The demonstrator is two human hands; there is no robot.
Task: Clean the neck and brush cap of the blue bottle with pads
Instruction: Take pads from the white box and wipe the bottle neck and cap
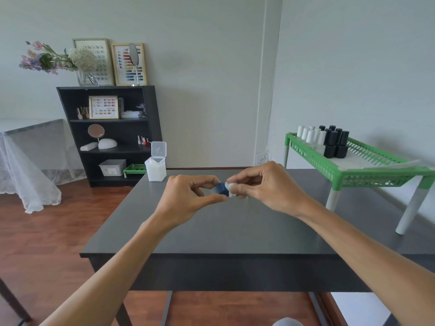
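A small blue bottle [220, 188] is held tilted above the dark table [211, 231], pinched between thumb and fingers of my left hand [188, 198]. My right hand [263, 187] presses a white pad [231, 189] against the bottle's right end, which the pad and fingers hide. Whether a cap is on the bottle cannot be told. A clear plastic box of white pads [155, 168] stands with its lid up at the table's far left corner.
A green plastic rack [367, 170] stands on the table's right side, carrying several white and black bottles [329, 141]. A black bookshelf [110, 135] stands against the wall behind, and a cloth-covered table [30, 156] is at far left.
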